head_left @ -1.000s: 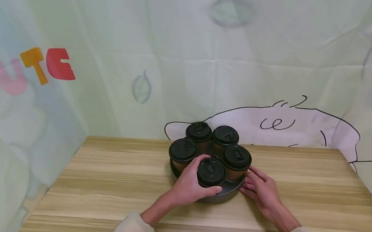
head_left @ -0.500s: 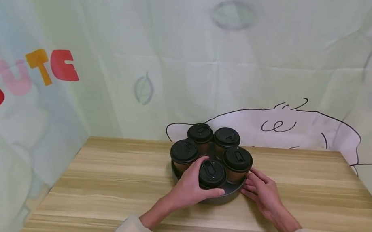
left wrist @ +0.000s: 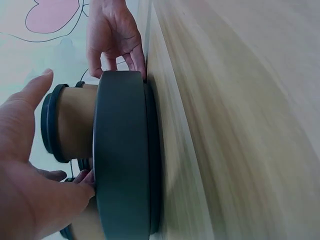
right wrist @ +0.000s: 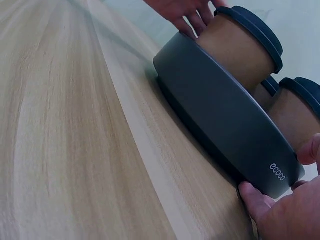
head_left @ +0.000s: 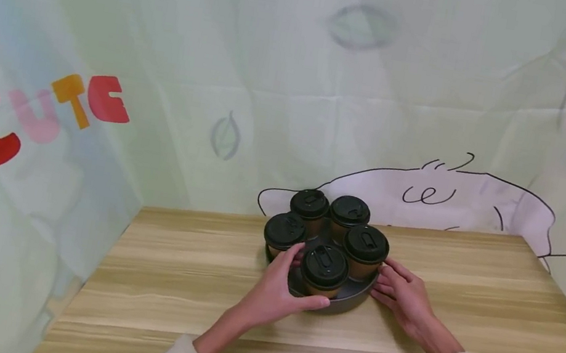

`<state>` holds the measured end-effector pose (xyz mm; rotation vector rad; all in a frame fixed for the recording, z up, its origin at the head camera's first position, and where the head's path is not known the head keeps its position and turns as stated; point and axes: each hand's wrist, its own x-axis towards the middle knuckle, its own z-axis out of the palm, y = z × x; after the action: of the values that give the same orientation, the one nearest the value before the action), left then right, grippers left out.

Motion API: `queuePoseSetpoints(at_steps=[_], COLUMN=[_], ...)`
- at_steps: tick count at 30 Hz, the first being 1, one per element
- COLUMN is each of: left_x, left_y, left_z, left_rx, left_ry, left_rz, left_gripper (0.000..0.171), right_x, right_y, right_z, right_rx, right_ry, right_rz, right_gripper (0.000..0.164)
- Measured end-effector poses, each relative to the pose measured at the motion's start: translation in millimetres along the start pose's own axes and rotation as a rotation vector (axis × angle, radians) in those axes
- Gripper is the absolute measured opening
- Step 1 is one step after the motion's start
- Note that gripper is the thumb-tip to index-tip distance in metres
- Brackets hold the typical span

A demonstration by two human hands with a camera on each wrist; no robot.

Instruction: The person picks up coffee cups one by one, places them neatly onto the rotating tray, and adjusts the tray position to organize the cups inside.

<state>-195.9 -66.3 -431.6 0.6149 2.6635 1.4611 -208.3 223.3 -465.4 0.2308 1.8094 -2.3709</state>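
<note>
In the head view a round dark tray bears several brown paper cups with black lids. My left hand is spread around the front cup, thumb and fingers apart. In the left wrist view a gap shows between the thumb and that cup, and fingertips are close to the tray's rim. My right hand holds the tray's right edge. One digit lies at its lower edge and another above the rim by the right cup, as the right wrist view shows.
The wooden table runs out in front and on both sides of the tray. Behind it hangs a pale printed cloth with coloured letters at left. White "ecoco" lettering marks the tray's side.
My left hand has loosened from the front cup and drawn slightly left and down, so more of that cup shows. My right hand stays at the tray's edge. The head view has shifted slightly.
</note>
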Motion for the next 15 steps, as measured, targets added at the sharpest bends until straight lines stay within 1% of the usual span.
queuePoseSetpoints(at_steps=[2, 5, 9, 12, 13, 15], left_x=[-3.4, -8.6, -14.7, -17.0, -16.8, -15.2], left_y=[-1.7, -5.3, -12.1, -18.9, -22.2, -27.7], left_z=[-3.7, -9.1, -20.6, -35.4, -41.3, -55.4], left_rx=[-0.015, -0.040, -0.071, -0.064, -0.049, 0.017], left_ry=[0.011, 0.043, 0.075, 0.077, 0.077, 0.073], left_rz=[0.012, 0.038, 0.053, 0.054, 0.063, 0.085], left_gripper=[0.106, 0.097, 0.080, 0.069, 0.065, 0.061], right_x=[0, 0, -1, -3, -4, -6], right_y=[0, 0, -2, -7, -9, -15], right_z=[-2, -6, -16, -23, -25, -30], right_rx=[-0.005, -0.017, -0.075, -0.197, -0.265, -0.469], right_ry=[-0.003, -0.010, -0.023, -0.020, -0.014, 0.007], right_rz=[-0.002, -0.009, -0.027, -0.061, -0.078, -0.144], right_gripper=[0.062, 0.060, 0.058, 0.058, 0.058, 0.058])
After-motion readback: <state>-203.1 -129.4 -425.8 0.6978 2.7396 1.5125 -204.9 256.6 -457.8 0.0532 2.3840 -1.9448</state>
